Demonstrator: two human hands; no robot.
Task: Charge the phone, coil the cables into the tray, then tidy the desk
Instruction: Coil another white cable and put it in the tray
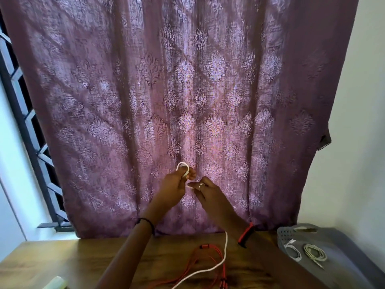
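Observation:
Both hands are raised in front of the curtain, above the desk. My left hand (177, 185) grips a small loop of white cable (224, 254) that sticks up over its fingers. My right hand (205, 189) pinches the same cable just beside the loop. From the hands the white cable hangs down behind my right forearm and trails across the wooden desk (62, 261) toward the bottom edge. A loose red cable (210, 259) lies on the desk under it. At the right stands a grey tray (343, 255) holding two coiled white cables (314, 252).
A purple patterned curtain (187, 90) hangs right behind the desk. A window grille (27, 126) shows at the left, a white wall at the right. A pale green object (55, 283) lies at the desk's near left edge.

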